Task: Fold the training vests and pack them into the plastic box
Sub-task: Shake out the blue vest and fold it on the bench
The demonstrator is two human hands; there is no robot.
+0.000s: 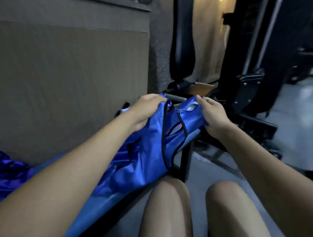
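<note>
**Blue vest held up at both top corners, above the knees**

The blue training vest (146, 151) is the reference for everything below. It is shiny blue cloth with black piping along its openings, stretched between two hands and sagging down and leftward across the person's lap. Its lower part drapes beneath the left forearm and trails toward the bottom left edge of view.

Left hand (144, 110): at the vest's upper left corner. Fingers curled over the top hem, thumb underneath, gripping the cloth.

Right hand (213, 114): at the vest's upper right corner, near a small white label sewn inside. Thumb and fingertips pinch the hem; the remaining fingers curl round the cloth edge below.

Two bare knees (197, 202) sit just below the vest, at the bottom centre.

Left of the vest, at the frame's left edge, lies a crumpled heap of further blue vests (7, 169), on the floor as far as can be told.

Behind the vest and to its upper left stands a large flat cardboard sheet (69, 77). Directly behind the vest's top edge is a black padded gym bench (181, 38), upright. To the vest's right stands a dark metal gym frame (253, 60); the frame is motion-blurred, so detail is uncertain.
</note>
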